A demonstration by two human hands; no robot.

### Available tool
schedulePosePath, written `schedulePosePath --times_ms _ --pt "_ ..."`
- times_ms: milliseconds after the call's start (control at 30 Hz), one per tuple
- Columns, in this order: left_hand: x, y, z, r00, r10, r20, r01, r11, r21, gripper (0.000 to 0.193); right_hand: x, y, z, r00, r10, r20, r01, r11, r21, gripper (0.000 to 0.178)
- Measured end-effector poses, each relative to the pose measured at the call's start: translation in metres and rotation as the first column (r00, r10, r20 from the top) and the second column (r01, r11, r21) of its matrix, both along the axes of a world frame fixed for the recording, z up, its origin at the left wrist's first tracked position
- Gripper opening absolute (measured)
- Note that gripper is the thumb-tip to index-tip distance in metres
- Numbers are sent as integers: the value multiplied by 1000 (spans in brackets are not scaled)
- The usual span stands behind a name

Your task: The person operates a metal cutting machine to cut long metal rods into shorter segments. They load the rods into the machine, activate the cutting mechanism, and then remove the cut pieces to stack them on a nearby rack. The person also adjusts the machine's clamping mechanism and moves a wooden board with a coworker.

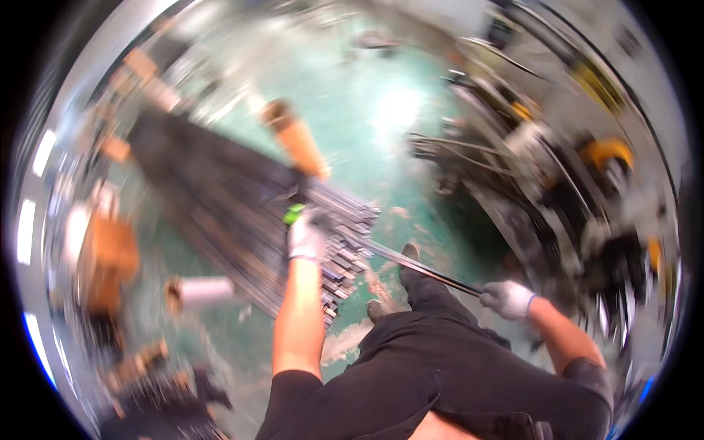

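My right hand (pixel 507 299), in a white glove, is closed around the near end of a long, thin metal bar (pixel 425 271). The bar slants up and left across my leg toward the stack of metal bars (pixel 220 176). Over the right-hand end of that stack is my left hand (pixel 309 233), also gloved and blurred by motion. A bright green object (pixel 293 213) shows at its thumb side, seemingly gripped; its kind is too smeared to tell. Whether the left hand also touches the long bar cannot be made out.
Beyond the stack stands an orange-brown tube (pixel 297 139). A white roll (pixel 202 290) lies left of it, near an orange-brown box (pixel 108 253). Machinery with cables (pixel 543 161) fills the right side. My shoes (pixel 411 253) stand on the green floor (pixel 367 103).
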State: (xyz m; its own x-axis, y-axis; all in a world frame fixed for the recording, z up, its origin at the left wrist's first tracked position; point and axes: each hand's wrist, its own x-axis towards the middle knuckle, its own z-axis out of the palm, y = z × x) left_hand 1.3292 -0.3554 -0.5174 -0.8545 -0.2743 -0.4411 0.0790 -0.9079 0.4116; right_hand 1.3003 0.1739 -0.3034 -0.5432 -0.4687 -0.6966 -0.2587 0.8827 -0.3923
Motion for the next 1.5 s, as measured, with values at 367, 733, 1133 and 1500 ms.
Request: schedulePosePath --times_ms 367,733,1133,1500 --pt "-23 150 174 995 -77 -68 65 985 -161 11 95 168 -17 614 -277 -740 395 918 -16 19" --pt "-155 210 347 853 -331 -403 60 830 -554 31 140 420 -56 -692 -394 -605 682 -81 -727 37" --pt "-338 397 264 648 -716 -260 466 643 -608 22 -11 312 32 -216 -290 932 -303 -888 -346 22" --pt "-522 379 213 676 -735 51 -650 -627 -429 32 -40 358 17 -602 -284 747 -436 -666 -605 23"
